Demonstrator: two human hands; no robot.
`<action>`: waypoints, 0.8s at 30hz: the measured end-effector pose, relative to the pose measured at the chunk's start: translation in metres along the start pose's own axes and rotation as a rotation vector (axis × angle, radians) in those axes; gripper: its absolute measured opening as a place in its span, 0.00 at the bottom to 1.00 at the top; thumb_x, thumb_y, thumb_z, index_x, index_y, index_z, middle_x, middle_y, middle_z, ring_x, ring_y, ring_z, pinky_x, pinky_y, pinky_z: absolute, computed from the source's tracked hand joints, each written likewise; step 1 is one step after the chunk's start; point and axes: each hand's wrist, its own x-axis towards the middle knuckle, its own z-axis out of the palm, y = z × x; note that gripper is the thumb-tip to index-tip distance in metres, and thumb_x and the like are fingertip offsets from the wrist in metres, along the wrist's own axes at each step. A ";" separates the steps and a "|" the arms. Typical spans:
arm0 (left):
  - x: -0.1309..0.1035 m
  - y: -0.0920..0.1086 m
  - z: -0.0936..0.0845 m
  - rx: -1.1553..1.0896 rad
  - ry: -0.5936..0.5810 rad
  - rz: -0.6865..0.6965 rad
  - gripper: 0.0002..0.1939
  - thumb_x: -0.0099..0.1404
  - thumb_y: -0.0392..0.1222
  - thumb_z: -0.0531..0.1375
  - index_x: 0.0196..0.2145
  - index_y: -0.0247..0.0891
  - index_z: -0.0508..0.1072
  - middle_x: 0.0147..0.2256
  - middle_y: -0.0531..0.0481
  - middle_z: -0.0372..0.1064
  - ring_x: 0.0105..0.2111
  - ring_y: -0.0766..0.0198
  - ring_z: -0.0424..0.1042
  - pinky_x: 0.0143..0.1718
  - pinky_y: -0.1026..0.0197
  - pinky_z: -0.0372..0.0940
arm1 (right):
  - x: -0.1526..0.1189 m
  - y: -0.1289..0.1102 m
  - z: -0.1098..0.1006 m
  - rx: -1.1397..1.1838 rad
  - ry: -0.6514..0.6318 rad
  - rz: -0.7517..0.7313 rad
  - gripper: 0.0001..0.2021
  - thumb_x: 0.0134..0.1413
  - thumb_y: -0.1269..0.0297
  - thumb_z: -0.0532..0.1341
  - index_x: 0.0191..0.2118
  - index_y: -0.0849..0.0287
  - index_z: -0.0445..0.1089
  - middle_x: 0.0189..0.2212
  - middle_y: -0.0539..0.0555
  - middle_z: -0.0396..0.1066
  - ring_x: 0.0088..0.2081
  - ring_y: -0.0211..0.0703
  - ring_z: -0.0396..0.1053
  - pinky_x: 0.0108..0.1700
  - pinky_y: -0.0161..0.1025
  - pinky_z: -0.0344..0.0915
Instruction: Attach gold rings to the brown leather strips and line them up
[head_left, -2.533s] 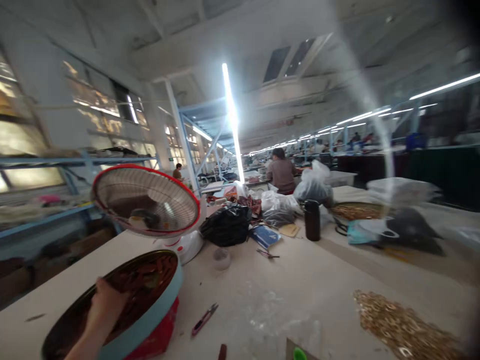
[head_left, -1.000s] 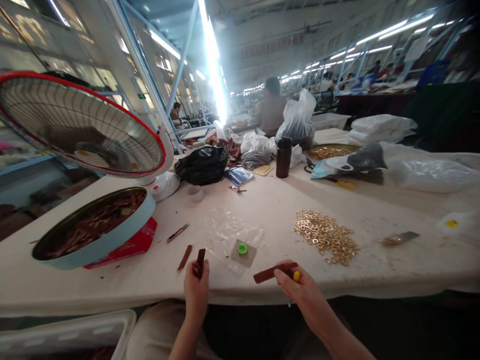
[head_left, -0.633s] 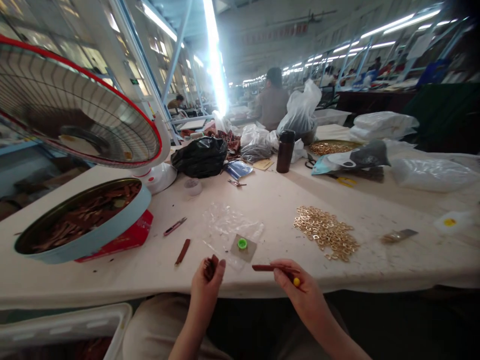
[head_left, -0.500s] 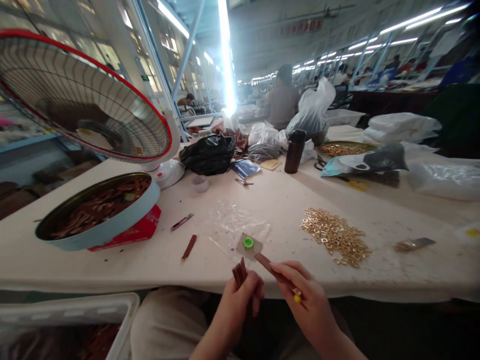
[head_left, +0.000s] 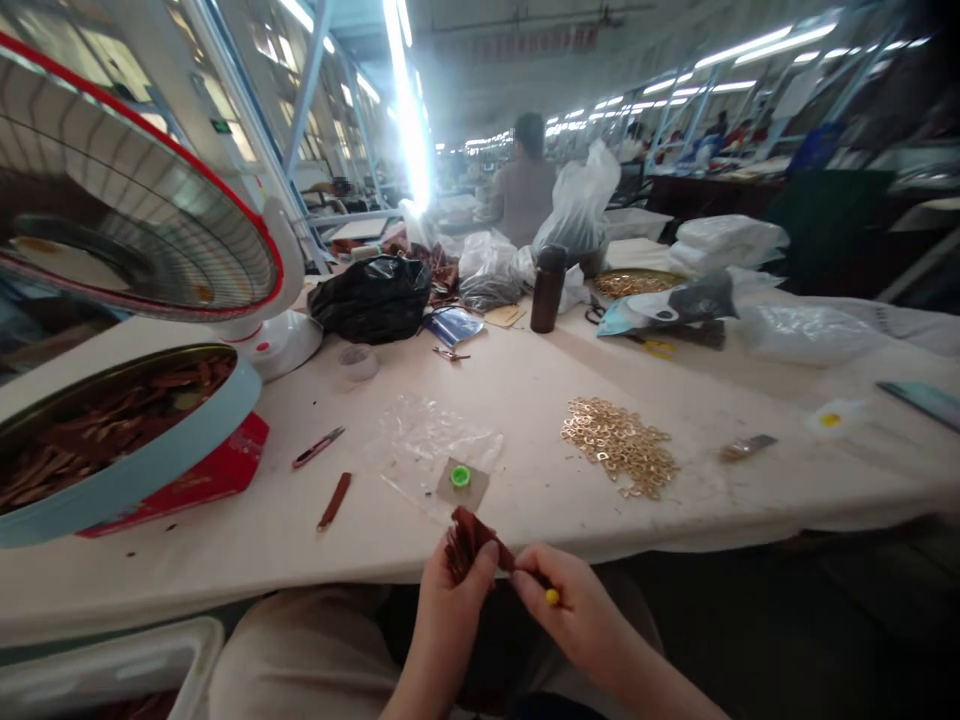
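My left hand [head_left: 461, 590] is closed around a bunch of brown leather strips [head_left: 459, 552] just off the table's front edge. One strip [head_left: 491, 535] slants across the bunch, pressed by the left thumb. Its right end is pinched by the fingertips of my right hand [head_left: 562, 595], which also keeps a thin tool with a yellow round end [head_left: 553, 597] in the palm; the rest of that tool is hidden. Beyond the hands, a small green cup [head_left: 460, 477] stands on a grey square [head_left: 474, 492]. A single leather strip [head_left: 335, 502] lies to the left, and a pile of gold metal rings [head_left: 621, 445] to the right.
At left, a round tin of leather pieces [head_left: 247, 405] sits on a red stand, near a fan [head_left: 274, 345]. Thread snips [head_left: 319, 447], a clear plastic bag [head_left: 420, 430], a dark bottle [head_left: 549, 290] and a black bag [head_left: 371, 300] are on the table. A person [head_left: 525, 190] sits beyond.
My right hand has brought its strip left onto the bunch in my left hand, and the hands are now together. The view has turned to the right.
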 end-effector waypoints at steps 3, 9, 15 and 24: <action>0.005 -0.010 0.011 -0.014 0.014 -0.041 0.20 0.37 0.48 0.70 0.26 0.34 0.72 0.24 0.51 0.71 0.25 0.64 0.67 0.28 0.64 0.63 | 0.003 0.004 0.001 -0.041 0.004 0.032 0.11 0.53 0.68 0.52 0.22 0.59 0.61 0.18 0.47 0.61 0.23 0.35 0.59 0.24 0.31 0.55; 0.015 -0.008 0.017 0.048 0.097 0.062 0.23 0.39 0.57 0.68 0.25 0.36 0.70 0.19 0.54 0.68 0.18 0.65 0.63 0.17 0.65 0.57 | 0.010 0.037 -0.053 -0.459 0.115 0.126 0.09 0.55 0.70 0.52 0.27 0.58 0.66 0.24 0.48 0.68 0.28 0.38 0.66 0.30 0.32 0.58; 0.019 -0.007 0.015 0.095 0.099 0.053 0.24 0.39 0.60 0.67 0.23 0.37 0.70 0.16 0.54 0.66 0.15 0.66 0.59 0.16 0.64 0.57 | 0.031 0.082 -0.119 -0.803 0.201 0.294 0.10 0.55 0.73 0.51 0.36 0.58 0.68 0.36 0.55 0.70 0.37 0.44 0.68 0.37 0.37 0.59; 0.018 -0.024 0.008 0.038 0.108 0.054 0.24 0.39 0.59 0.67 0.25 0.36 0.69 0.20 0.52 0.68 0.18 0.65 0.63 0.16 0.65 0.56 | 0.058 0.094 -0.121 -1.041 0.087 0.332 0.06 0.54 0.71 0.55 0.35 0.59 0.70 0.35 0.56 0.71 0.36 0.45 0.69 0.34 0.36 0.57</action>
